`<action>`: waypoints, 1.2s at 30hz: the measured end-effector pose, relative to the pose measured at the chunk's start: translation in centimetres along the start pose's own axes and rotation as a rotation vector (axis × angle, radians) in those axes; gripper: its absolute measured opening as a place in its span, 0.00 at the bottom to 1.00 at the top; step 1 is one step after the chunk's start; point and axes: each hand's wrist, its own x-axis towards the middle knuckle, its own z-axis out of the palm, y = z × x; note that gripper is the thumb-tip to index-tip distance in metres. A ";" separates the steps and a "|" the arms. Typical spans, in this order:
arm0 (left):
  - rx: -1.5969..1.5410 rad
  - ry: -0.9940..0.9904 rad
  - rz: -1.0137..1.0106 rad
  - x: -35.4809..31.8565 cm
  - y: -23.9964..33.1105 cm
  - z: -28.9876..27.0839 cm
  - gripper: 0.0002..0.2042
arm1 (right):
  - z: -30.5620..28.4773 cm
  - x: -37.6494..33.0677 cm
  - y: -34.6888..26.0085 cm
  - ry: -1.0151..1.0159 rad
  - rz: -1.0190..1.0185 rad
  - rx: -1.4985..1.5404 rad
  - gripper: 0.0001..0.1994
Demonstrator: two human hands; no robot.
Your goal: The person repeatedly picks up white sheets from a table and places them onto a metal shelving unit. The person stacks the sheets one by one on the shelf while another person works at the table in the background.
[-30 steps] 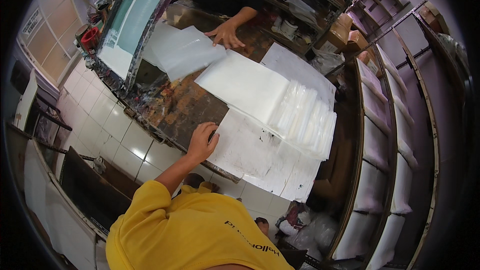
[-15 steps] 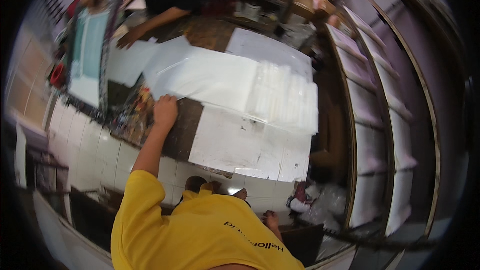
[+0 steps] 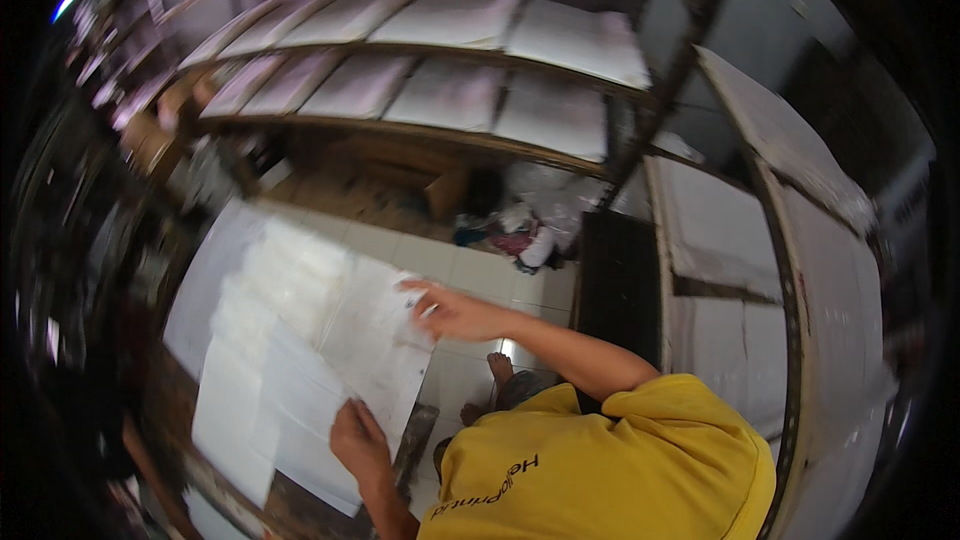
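My left hand (image 3: 362, 443) is closed on the near edge of a thin, whitish, see-through plastic sheet (image 3: 305, 420). That sheet lies partly over a stack of white plastic pieces (image 3: 275, 275) and a white sheet (image 3: 225, 410) on the table. Over the near side of a scuffed white board (image 3: 375, 325) hovers my right hand (image 3: 450, 312). Its fingers are apart and bent a little, with nothing seen in them; motion blurs it slightly.
Long shelves (image 3: 430, 50) bearing rows of white sheets run along the far wall. More racks (image 3: 725, 240) stand to my right. Clear plastic bags and cloths (image 3: 530, 235) lie on the tiled floor beyond the table. At the lower left, another person's arm (image 3: 155, 465) shows beside the table.
My view has swung to the right, bringing the shelves to the top. My right hand has come up from beside my body to above the table. My left hand still grips the sheet's edge.
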 end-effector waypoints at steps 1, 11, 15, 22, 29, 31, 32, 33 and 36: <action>-0.038 -0.049 0.050 0.6 1.9 1.0 0.07 | 1.0 -0.2 -3.2 -0.066 0.056 -0.101 0.31; -0.377 -0.375 0.380 3.8 12.4 6.1 0.11 | -3.9 -1.8 -6.9 -0.024 -0.036 -0.713 0.08; -0.599 -0.351 0.485 5.8 15.0 4.9 0.14 | -9.2 -0.4 -12.9 0.066 -0.083 -0.927 0.08; -0.537 -0.112 0.358 8.0 15.0 7.2 0.13 | -23.2 1.0 -28.8 0.028 0.134 -1.191 0.12; -0.181 -0.235 0.399 6.4 4.3 16.3 0.16 | -30.3 -14.7 -44.1 0.464 0.284 -1.099 0.21; -0.112 -0.255 0.467 5.8 3.4 17.5 0.18 | -31.1 -21.6 -46.5 0.659 0.300 -1.233 0.25; -0.086 -0.240 0.492 5.6 3.4 18.3 0.19 | -34.7 -25.2 -47.4 0.726 0.219 -1.430 0.20; -0.008 -0.198 0.488 5.4 3.0 17.7 0.19 | -36.9 -27.5 -47.2 0.771 0.211 -1.450 0.19; -0.007 -0.171 0.510 4.9 4.8 21.2 0.20 | -35.4 -42.0 -49.6 0.983 0.415 -1.690 0.18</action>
